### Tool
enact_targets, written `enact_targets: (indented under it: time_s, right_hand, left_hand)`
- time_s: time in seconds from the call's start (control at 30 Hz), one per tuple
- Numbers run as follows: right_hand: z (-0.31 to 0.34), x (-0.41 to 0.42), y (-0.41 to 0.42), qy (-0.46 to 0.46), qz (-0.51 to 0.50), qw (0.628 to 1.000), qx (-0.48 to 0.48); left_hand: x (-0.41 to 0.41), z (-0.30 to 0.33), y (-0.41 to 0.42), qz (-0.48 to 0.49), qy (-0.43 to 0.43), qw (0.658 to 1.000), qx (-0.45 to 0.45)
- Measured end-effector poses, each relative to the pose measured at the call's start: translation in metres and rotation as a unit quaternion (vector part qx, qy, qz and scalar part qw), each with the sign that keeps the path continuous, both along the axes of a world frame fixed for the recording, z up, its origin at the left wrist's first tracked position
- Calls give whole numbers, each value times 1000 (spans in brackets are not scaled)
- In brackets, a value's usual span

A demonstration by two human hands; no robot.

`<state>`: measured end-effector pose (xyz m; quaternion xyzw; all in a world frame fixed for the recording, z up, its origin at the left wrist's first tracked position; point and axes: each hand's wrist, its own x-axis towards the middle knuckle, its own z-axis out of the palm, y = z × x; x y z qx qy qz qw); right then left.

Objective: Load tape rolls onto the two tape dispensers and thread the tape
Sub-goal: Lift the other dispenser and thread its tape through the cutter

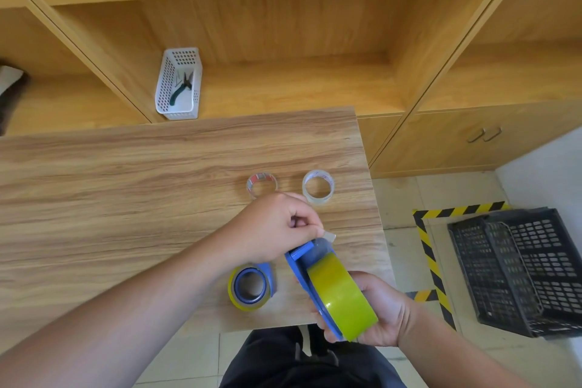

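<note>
My right hand (382, 312) grips a blue tape dispenser (300, 271) with a yellow-green tape roll (341, 296) mounted on it, held over the table's near right corner. My left hand (277, 224) pinches the loose tape end (329, 236) at the dispenser's front. A second blue dispenser with a yellow roll (250, 287) lies flat on the wooden table (126, 198) just left of the held one. Two empty clear tape cores (262, 184) (318, 187) stand farther back on the table.
A white perforated basket (179, 85) holding pliers sits on the wooden shelf behind the table. A black plastic crate (516, 271) stands on the floor at the right, beside yellow-black floor tape (431, 258). The table's right edge runs just past the cores.
</note>
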<state>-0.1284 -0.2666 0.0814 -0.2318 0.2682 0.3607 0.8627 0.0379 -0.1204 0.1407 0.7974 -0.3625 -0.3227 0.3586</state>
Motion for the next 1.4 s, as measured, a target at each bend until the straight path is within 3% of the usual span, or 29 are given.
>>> enact_targets:
  time_s: [0.13, 0.23, 0.5, 0.67, 0.83, 0.97, 1.2, 1.4]
  right_hand:
    - [1, -1, -3, -14, -43, 999, 15]
    - [3, -1, -3, -21, -55, 998, -32]
    - [0, -9, -12, -76, -12, 990, -114]
    - [3, -15, -16, -108, 19, 986, -125]
    - [6, -12, -16, -149, 79, 972, -164]
    - [2, -13, -17, -141, 95, 969, -178]
    - [-4, -22, -13, -141, 99, 974, -144]
    - [-1, -21, -7, -122, 63, 984, -111]
  left_hand:
    - [5, -2, 4, 55, 18, 998, -23]
    - [10, 0, 7, 70, 17, 997, -4]
    - [26, 10, 20, 188, 67, 980, 5]
    - [25, 7, 24, 193, 100, 976, 24]
    - [11, -4, 18, 179, 215, 958, 63]
    - [-9, -21, 15, 183, 330, 920, 107]
    - [-17, -38, 18, 137, 557, 808, 134]
    - [-26, -50, 23, 161, 645, 737, 119]
